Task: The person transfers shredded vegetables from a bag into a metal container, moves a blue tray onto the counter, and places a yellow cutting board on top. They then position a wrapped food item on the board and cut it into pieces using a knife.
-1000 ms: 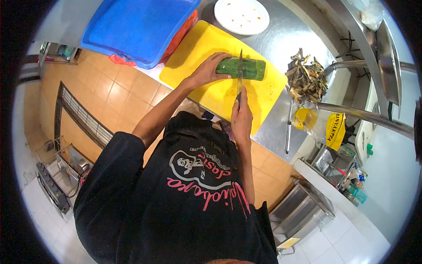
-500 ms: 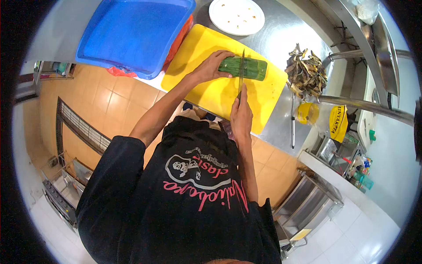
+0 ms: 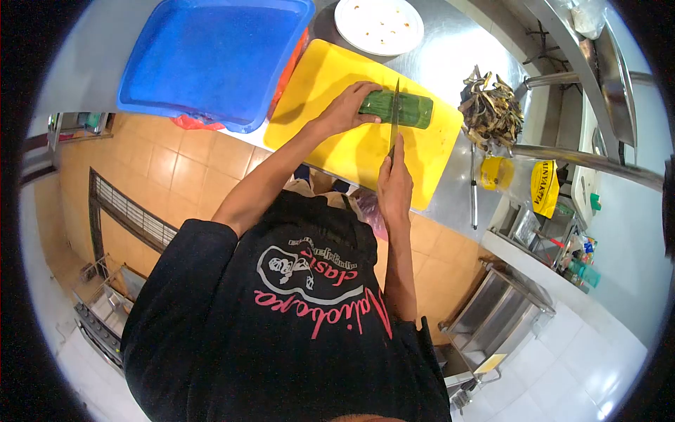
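A green roll that looks wrapped in banana leaf [image 3: 416, 111] lies on the yellow cutting board [image 3: 320, 67]. My left hand [image 3: 349, 109] is closed around its left end, thumb on the near side and fingers on the far side. In my right hand [image 3: 395, 184] is the handle of a knife [image 3: 395, 105], fingers wrapped round it. The blade crosses the middle of the roll, its tip pointing away from me beyond the far side. Whether the edge has gone into the leaf cannot be made out. Most of the handle is hidden by my fingers.
A blue tray [image 3: 211, 56] stands left of the board, over red plastic. Behind the board is a white plate [image 3: 380, 27] with crumbs. To the right are a heap of dried, browned leaf strips [image 3: 492, 111], a slim silver-and-black stick [image 3: 474, 193] and a yellow-labelled plastic pack [image 3: 544, 186].
The whole view has shifted slightly. The knife still lies across the middle of the roll, a little more slanted, and both hands keep their holds.
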{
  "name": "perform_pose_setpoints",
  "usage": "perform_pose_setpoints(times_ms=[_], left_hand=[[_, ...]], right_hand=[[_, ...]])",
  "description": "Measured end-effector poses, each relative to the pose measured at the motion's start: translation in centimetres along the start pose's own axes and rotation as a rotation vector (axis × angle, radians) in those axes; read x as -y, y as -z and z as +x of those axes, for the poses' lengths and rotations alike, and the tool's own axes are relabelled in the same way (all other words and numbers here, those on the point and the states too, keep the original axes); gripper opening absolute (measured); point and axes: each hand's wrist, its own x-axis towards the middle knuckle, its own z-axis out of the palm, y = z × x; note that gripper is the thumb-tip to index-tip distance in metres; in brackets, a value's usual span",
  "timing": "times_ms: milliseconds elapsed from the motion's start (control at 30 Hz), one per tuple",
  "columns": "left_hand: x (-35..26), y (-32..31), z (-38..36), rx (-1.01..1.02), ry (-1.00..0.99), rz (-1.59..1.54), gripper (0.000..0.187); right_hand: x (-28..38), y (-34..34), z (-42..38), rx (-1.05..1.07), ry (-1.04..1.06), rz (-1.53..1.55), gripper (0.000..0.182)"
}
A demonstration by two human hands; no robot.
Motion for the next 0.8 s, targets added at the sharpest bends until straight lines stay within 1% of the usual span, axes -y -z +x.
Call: perform_pose_setpoints(times_ms=[133,267,333,433,567,633,767,800], left_hand=[[-0.8,-0.5,-0.2,0.003,0.057,-0.030,0.067],[-0.8,-0.7,-0.4,-0.006,0.061,-0.021,0.067],[-0.5,-0.9,-0.2,-0.022,-0.020,0.031,0.070],[-0.6,-0.8,-0.3,-0.019,-0.006,0.027,0.071],[-0.8,-0.6,0.0,-0.012,-0.005,0.061,0.071],[-0.5,-0.8,0.0,-0.010,-0.011,0.059,0.070],[-0.1,-1.1,0.0,-0.015,-0.034,0.039,0.071],[-0.2,-1.0,0.0,-0.023,-0.026,0.041,0.071]], right_hand=[[-1.0,0.1,-0.3,-0.020,0.064,0.024,0.055],[-1.9,0.1,-0.4,-0.002,0.079,0.005,0.055],[-1.9,0.3,-0.5,-0.018,0.117,0.015,0.055],[-1.6,0.9,-0.7,0.024,0.067,0.035,0.050],[-2.2,0.3,-0.8,-0.012,0.072,0.039,0.050],[-2.3,0.2,-0.7,-0.044,0.109,0.027,0.055],[-1.7,0.2,-0.6,-0.023,0.081,0.024,0.055],[-1.4,0.4,-0.6,-0.017,0.063,0.022,0.052]])
